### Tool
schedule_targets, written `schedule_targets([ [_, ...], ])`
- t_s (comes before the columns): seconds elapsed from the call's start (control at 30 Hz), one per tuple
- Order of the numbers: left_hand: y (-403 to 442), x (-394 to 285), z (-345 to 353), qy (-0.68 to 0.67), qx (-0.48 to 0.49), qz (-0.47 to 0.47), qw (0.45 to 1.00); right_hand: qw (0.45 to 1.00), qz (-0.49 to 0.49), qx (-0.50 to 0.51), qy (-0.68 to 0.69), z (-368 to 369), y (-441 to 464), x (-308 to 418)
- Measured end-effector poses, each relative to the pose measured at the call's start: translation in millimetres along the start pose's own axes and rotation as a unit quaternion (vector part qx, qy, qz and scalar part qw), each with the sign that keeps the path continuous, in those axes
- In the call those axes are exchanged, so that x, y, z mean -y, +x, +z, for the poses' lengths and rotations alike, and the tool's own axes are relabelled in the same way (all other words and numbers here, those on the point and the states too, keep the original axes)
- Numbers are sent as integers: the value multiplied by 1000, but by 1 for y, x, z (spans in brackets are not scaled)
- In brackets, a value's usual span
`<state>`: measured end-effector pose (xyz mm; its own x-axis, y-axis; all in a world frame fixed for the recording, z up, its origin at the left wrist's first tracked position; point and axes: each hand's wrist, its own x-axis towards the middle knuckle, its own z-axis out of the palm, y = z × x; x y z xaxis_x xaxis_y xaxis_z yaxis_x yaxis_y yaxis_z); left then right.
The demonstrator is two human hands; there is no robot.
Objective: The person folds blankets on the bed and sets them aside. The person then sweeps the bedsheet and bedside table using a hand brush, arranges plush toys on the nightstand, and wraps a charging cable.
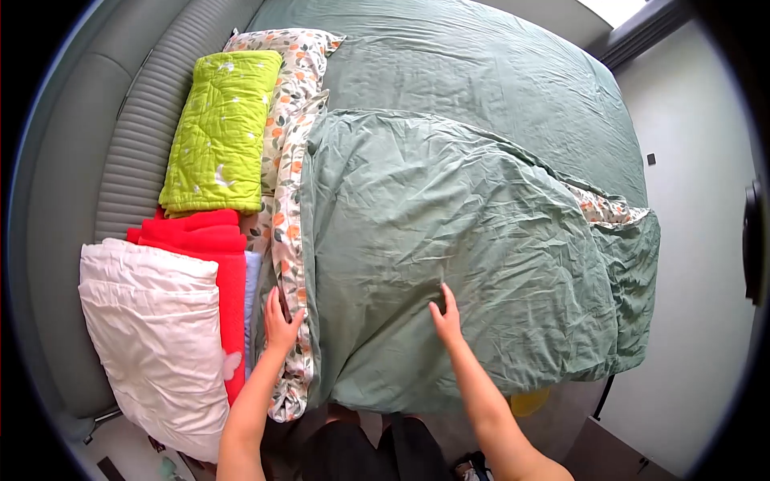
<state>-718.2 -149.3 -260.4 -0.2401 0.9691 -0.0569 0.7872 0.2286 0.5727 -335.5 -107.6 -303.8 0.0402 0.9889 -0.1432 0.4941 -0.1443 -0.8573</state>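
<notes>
A green duvet (449,256) with a floral underside lies spread over the near part of the bed. Its left border is turned back, showing a floral strip (287,216). My left hand (281,327) is at that strip, thumb and fingers apart. Farther right, my right hand (446,314) is over the green fabric with its fingers apart. Neither hand holds anything that I can see. Whether the fingertips press on the cloth is hard to tell.
Along the grey headboard (132,136) are a folded lime-green quilt (220,132), floral pillow (301,60), folded red blanket (233,289) and white quilt (156,337). A green sheet (481,72) covers the mattress. Something yellow (529,401) is on the floor.
</notes>
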Motion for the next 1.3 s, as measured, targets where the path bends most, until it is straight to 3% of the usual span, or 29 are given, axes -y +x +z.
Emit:
schedule_targets([
  [0.13,-126,21,-20,223,119,-18,967,998,39,31,-33,21,-100,-12],
  [0.17,-146,31,-23,250,172,-62,951,997,46,60,-25,25,-115,-9],
  [0.3,-174,50,-36,344,70,-133,927,984,75,153,42,40,-147,16],
  [0.33,-170,49,-41,301,23,-139,943,978,84,181,68,47,-151,20],
  [0.4,-157,51,-36,153,-35,-291,944,964,90,234,93,63,-156,31],
  [0.47,-150,73,-24,66,114,-317,939,952,84,282,91,82,-160,47],
  [0.57,-146,27,-13,1,198,-188,962,980,-52,194,8,124,-178,54],
  [0.6,-147,-3,-18,-10,204,-164,965,971,84,211,78,129,-179,72],
  [0.67,-149,-41,-39,-88,204,-101,970,883,348,232,215,131,-173,128],
  [0.73,-145,-41,-73,-181,70,-43,980,892,217,218,330,155,-176,146],
  [0.77,-139,-10,-83,-255,-54,-6,965,887,164,240,359,162,-174,174],
  [0.8,-133,3,-118,-309,-121,-48,942,878,110,262,386,163,-175,213],
  [0.83,-136,-6,-166,-437,-143,-170,871,861,90,276,418,162,-178,250],
  [0.87,-139,14,-189,-437,-184,-159,866,843,69,290,448,164,-183,280],
  [0.9,-144,14,-202,-456,-215,-149,850,850,6,254,461,172,-188,296],
  [0.93,-152,22,-203,-416,-185,-126,881,889,-40,197,412,173,-195,308],
  [0.97,-161,33,-198,-375,-155,-103,908,947,-133,62,287,172,-198,310],
  [1.0,-168,30,-202,-335,-125,-80,931,962,-218,-75,147,170,-203,306],
  [1.07,-174,21,-188,-351,-117,-79,926,984,-88,-154,-32,169,-215,260],
  [1.13,-182,20,-167,-347,-89,-53,932,985,144,-69,60,187,-225,193],
  [1.2,-190,7,-157,-387,-73,-59,917,896,317,138,280,184,-233,181],
  [1.3,-197,10,-150,-449,-90,-103,883,886,394,178,166,197,-243,184],
])
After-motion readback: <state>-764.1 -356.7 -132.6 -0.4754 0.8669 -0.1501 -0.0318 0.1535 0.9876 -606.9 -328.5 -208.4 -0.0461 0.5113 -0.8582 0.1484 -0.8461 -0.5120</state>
